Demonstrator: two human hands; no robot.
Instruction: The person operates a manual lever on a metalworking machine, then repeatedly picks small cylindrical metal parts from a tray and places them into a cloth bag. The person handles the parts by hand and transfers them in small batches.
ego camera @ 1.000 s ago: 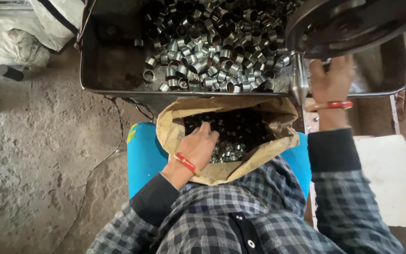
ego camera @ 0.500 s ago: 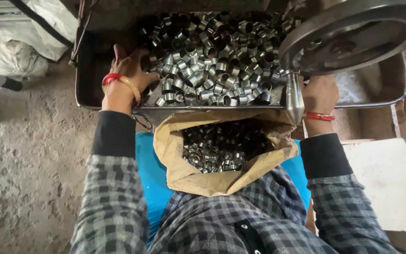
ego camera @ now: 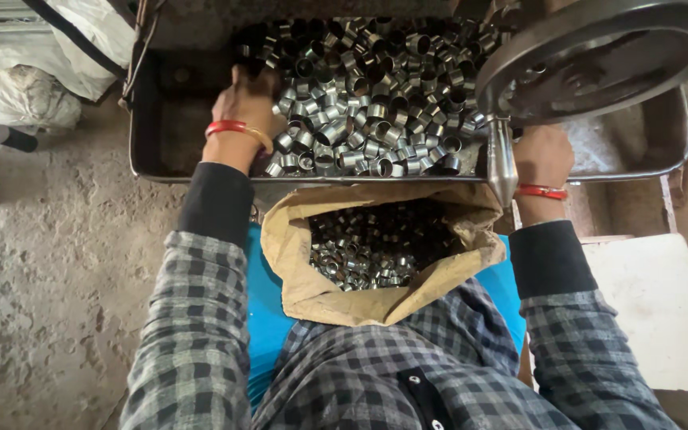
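Metal rings (ego camera: 360, 103) under left hand (ego camera: 252, 99), fingers curled among them – it has slid farther up the tray (ego camera: 161, 119)

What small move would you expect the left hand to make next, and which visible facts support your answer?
Probably it closes on a few metal rings. The left hand rests at the pile's edge in the metal tray, the open paper sack sits just below, and the right hand grips the tray's front.
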